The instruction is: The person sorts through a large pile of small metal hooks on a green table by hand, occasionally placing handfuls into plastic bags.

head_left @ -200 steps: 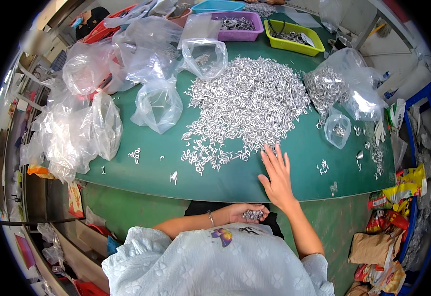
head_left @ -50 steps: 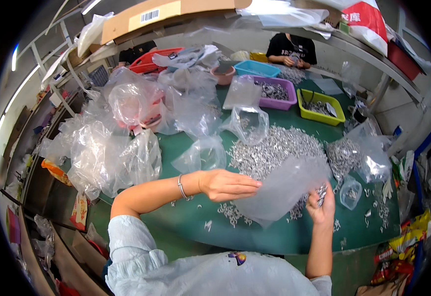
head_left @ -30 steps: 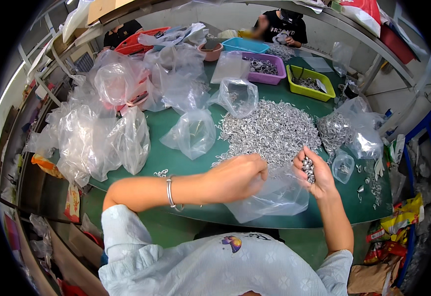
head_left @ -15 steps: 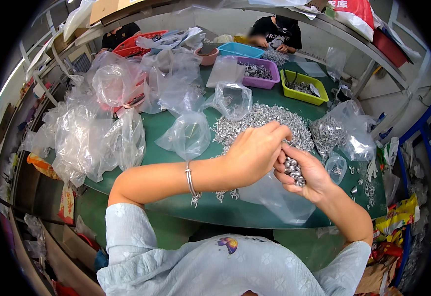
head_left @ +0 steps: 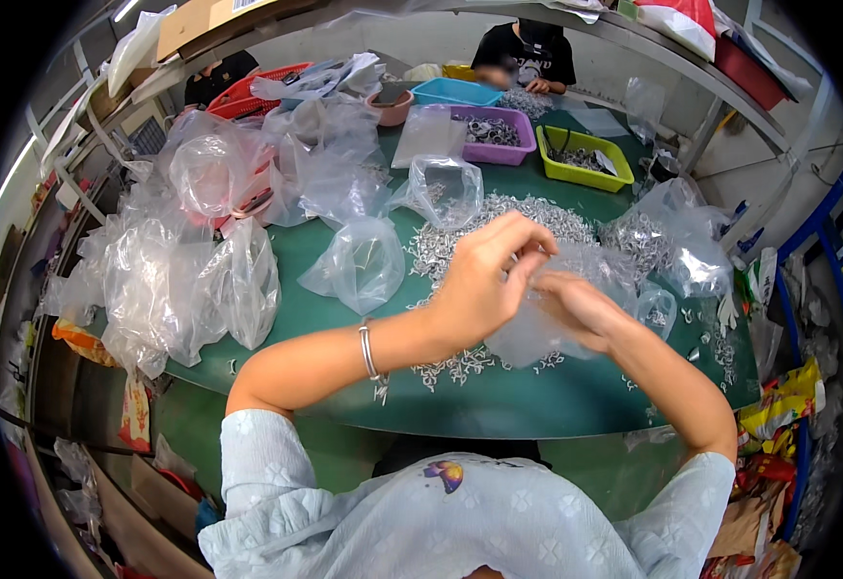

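Observation:
A clear plastic bag hangs over the near part of the table, between and below my hands. My left hand has its thumb and fingers pinched together at the bag's upper edge. Beside it, my right hand reaches against the bag with its fingers pointing left; they are smeared by motion, and what they hold cannot be made out. Just beyond my hands spreads a heap of small silver metal pieces, hook-like in shape. More of these pieces lie scattered at the near side.
Crumpled clear bags crowd the left of the green table. A purple basket, a lime-green basket and a blue tray stand farther back. A filled bag sits right. Across the table, another person works.
The bag has come up off the table's near edge to my hands. My right hand, earlier closed round a cluster of metal pieces, has straightened, and the cluster is out of sight.

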A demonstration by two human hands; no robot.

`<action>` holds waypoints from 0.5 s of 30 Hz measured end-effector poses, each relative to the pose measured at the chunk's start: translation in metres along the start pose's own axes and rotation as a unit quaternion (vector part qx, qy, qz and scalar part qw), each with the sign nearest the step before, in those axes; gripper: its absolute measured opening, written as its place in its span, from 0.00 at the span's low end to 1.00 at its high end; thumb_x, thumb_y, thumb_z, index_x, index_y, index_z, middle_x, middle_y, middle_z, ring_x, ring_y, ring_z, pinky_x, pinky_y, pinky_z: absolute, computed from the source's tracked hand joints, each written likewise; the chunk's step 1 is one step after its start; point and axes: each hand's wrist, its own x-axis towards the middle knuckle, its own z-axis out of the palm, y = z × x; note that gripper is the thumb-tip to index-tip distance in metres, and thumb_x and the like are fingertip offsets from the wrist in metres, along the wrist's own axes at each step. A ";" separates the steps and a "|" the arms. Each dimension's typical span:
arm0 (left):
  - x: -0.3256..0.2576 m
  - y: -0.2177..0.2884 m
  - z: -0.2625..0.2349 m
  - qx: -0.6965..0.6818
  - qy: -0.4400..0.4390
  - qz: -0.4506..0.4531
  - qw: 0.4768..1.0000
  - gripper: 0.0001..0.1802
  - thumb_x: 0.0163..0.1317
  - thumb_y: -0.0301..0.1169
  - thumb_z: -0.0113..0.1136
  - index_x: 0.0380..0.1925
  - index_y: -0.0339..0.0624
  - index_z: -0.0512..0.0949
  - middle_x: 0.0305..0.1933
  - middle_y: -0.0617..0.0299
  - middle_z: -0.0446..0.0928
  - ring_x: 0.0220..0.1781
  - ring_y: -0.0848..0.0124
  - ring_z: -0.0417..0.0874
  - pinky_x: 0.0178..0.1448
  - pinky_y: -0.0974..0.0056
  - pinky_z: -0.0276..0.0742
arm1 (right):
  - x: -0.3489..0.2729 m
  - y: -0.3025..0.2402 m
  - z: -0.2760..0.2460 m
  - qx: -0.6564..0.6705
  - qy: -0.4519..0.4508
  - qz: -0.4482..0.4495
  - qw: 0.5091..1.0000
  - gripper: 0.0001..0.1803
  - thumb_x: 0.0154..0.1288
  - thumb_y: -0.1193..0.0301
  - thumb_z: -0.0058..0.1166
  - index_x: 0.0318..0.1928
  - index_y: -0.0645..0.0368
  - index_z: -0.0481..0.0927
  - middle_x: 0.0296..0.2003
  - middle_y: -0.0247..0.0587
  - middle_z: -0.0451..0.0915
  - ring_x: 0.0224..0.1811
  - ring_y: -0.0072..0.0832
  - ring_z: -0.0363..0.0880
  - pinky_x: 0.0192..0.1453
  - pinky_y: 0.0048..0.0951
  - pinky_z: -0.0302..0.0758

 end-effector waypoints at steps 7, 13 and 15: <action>-0.010 -0.023 -0.010 -0.244 0.074 -0.163 0.953 0.08 0.67 0.19 0.53 0.45 0.30 0.72 0.35 0.62 0.74 0.34 0.78 0.76 0.39 0.70 0.77 | -0.028 0.023 -0.016 -0.433 0.363 -0.382 0.731 0.37 0.56 0.70 0.67 0.62 0.67 0.63 0.53 0.53 0.67 0.55 0.46 0.70 0.62 0.41 0.67; -0.034 -0.004 0.000 -0.285 0.020 -0.208 0.935 0.11 0.68 0.19 0.51 0.49 0.31 0.71 0.35 0.64 0.72 0.36 0.79 0.74 0.42 0.71 0.73 | -0.022 0.051 -0.038 0.124 0.171 0.099 0.972 0.48 0.55 0.55 0.68 0.65 0.67 0.55 0.60 0.53 0.58 0.56 0.39 0.70 0.51 0.38 0.73; -0.037 0.000 0.000 -0.256 -0.015 -0.183 0.949 0.12 0.68 0.19 0.50 0.51 0.32 0.70 0.36 0.65 0.70 0.38 0.79 0.73 0.45 0.72 0.73 | -0.021 0.039 -0.021 0.167 0.077 0.152 0.971 0.31 0.63 0.60 0.60 0.58 0.68 0.67 0.52 0.53 0.72 0.47 0.36 0.77 0.46 0.35 0.75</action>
